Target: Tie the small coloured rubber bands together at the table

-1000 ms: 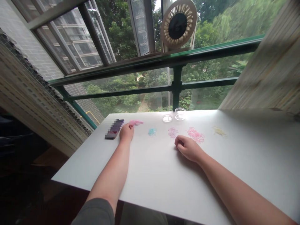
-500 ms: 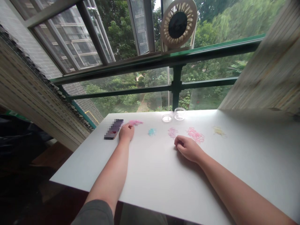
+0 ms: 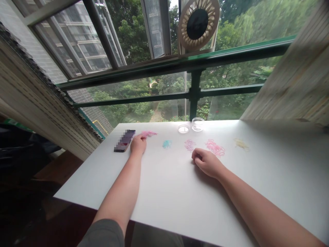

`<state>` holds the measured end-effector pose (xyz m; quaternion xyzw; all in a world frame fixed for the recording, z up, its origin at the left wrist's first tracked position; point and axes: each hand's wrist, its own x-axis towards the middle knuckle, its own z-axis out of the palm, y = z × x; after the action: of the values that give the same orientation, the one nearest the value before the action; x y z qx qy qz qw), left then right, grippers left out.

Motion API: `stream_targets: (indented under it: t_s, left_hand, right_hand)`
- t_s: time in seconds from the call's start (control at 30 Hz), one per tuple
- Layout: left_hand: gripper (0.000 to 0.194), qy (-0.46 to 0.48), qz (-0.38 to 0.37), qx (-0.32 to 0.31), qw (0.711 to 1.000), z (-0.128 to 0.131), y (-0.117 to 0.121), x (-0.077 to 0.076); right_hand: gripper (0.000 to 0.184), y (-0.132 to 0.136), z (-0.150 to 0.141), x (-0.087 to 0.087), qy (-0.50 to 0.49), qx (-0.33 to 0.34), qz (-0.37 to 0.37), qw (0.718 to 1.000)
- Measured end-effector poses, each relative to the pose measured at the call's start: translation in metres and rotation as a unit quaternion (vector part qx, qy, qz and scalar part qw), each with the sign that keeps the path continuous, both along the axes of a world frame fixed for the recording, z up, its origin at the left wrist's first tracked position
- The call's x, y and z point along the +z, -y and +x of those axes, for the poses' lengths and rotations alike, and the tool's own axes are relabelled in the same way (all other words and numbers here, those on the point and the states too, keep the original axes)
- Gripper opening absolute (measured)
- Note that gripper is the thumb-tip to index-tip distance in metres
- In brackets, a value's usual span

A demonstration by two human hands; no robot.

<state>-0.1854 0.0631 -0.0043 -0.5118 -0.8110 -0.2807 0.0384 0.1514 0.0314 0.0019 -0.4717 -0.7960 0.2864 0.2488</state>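
My left hand rests on the white table with its fingers curled closed, just right of a phone. Its fingertips are at the near edge of a deep pink pile of thin bands; whether anything is inside them is hidden. My right hand lies on its side in a loose fist, and nothing shows in it. Beyond its knuckles are a lilac pile of small bands and a pink pile of bands. A turquoise pile of bands lies between the hands.
A pale yellow pile of bands lies farther right on the white table. Near the back edge are a shallow clear dish and a taller clear round container. Behind stand a green railing and a round fan.
Both hands keep their places and their curled fingers. The camera view shifts slightly; the piles, phone and clear dishes stay put on the table.
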Motion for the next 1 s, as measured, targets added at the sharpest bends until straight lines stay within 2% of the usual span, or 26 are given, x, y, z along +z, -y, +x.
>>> stream_targets:
  t_s: [0.77, 1.0]
  left_hand:
    - [0.018, -0.021, 0.019, 0.032, 0.999, 0.0055, 0.0012, 0.0012]
    - [0.018, -0.009, 0.038, 0.009, 0.999, 0.0001, -0.0001, -0.0016]
  right_hand:
    - [0.013, -0.0007, -0.0001, -0.0011, -0.003, 0.000, 0.005, 1.000]
    - [0.013, -0.0011, 0.0010, -0.0016, -0.004, 0.004, 0.002, 1.000]
